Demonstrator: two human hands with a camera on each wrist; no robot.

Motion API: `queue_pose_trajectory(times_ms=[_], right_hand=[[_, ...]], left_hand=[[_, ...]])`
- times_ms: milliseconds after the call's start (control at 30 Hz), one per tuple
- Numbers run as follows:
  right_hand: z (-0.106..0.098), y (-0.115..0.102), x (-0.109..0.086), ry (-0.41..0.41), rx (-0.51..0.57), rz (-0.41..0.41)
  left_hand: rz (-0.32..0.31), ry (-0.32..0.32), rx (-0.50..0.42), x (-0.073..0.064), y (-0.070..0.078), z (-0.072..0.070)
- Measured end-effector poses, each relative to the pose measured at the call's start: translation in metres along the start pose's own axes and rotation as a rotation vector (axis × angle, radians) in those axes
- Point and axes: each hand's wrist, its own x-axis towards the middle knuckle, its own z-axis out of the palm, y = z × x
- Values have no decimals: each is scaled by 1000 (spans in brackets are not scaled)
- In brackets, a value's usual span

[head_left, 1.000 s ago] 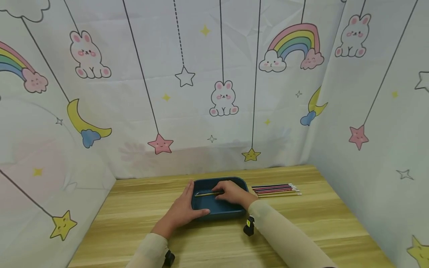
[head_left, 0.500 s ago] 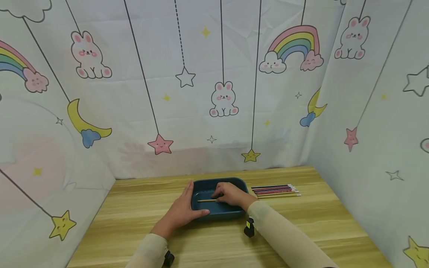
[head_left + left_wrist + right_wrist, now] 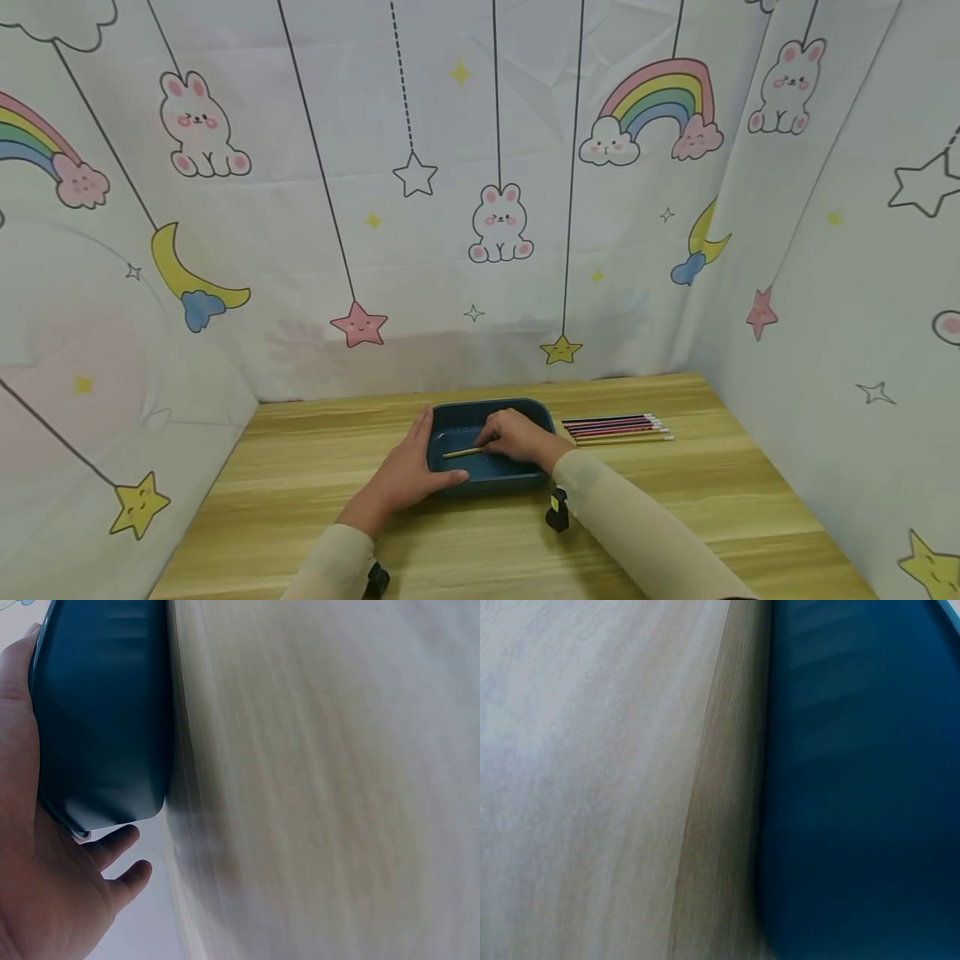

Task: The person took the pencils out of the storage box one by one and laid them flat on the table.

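Note:
A dark blue rectangular tray (image 3: pixel 491 480) stands on the wooden table. My left hand (image 3: pixel 405 471) rests on its near left corner, thumb along the front rim and fingers straight up the left side. In the left wrist view this hand (image 3: pixel 56 877) lies against the rim, with two fingertips extending past the tray's end. My right hand (image 3: pixel 517 435) reaches down inside the tray and pinches a gold pencil (image 3: pixel 461 453), whose free end points left, low over the tray floor. The right wrist view shows only the tray's outer wall (image 3: pixel 862 787) and the table; the hand is hidden there.
To the right of the tray, several pencils (image 3: pixel 615 427) in dark, red and gold lie side by side, white ends to the right. The wooden table (image 3: pixel 480 542) ends at a patterned white cloth backdrop (image 3: pixel 420 267) behind and at both sides.
My right hand has lowered the pencil toward the near part of the tray, and the pencil's angle has shifted slightly. My left hand stays on the tray's corner.

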Motion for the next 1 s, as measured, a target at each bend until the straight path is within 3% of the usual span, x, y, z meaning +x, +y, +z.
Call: queue_pose_trajectory(times_ms=[600, 1000], right_hand=[[-7, -1, -3, 0, 94, 10], [-41, -19, -14, 13, 185, 14]], left_hand=[[-14, -6, -6, -1, 0, 0], [-27, -12, 10, -1, 0, 0]])
